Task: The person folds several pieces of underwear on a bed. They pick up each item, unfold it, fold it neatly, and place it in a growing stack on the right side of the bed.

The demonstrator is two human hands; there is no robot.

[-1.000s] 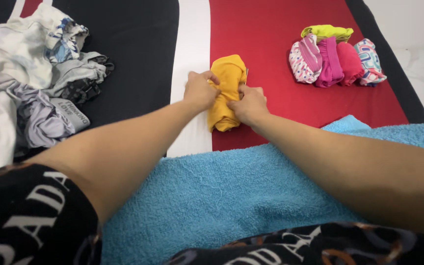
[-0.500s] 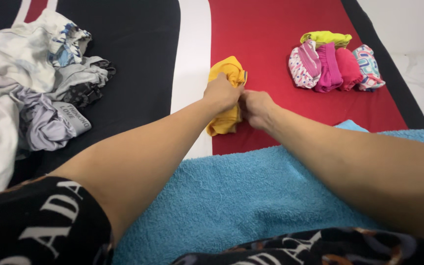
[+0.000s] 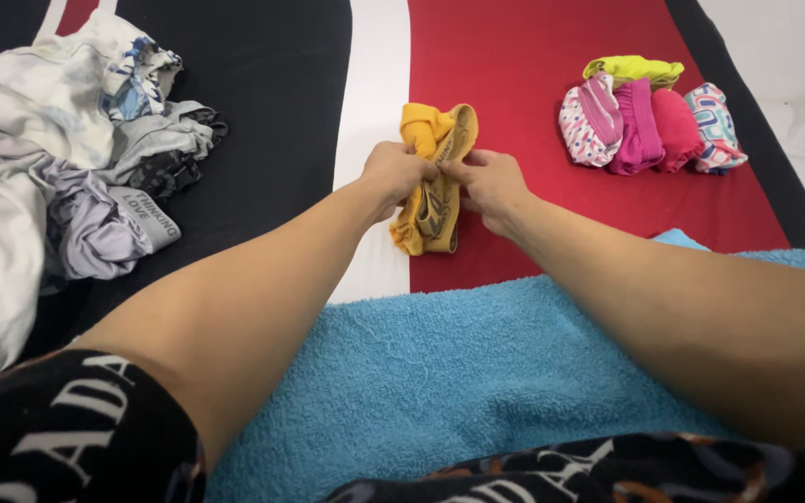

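A small yellow garment [image 3: 434, 203] with a printed waistband lies bunched on the bed where the white stripe meets the red panel. My left hand [image 3: 393, 173] grips its left side and my right hand [image 3: 494, 183] pinches its right side, both at mid-length. The waistband shows as a loop between my hands. Both forearms reach out over a blue towel [image 3: 421, 373].
A row of folded small garments [image 3: 649, 119], pink, green and patterned, sits on the red panel at the far right. A heap of unfolded white, grey and lilac clothes [image 3: 67, 177] covers the black panel at left. White floor [image 3: 794, 56] lies beyond the bed's right edge.
The yellow garment was a tight bundle under my hands. Now it is pulled open between them and its waistband shows. My hands have shifted slightly apart.
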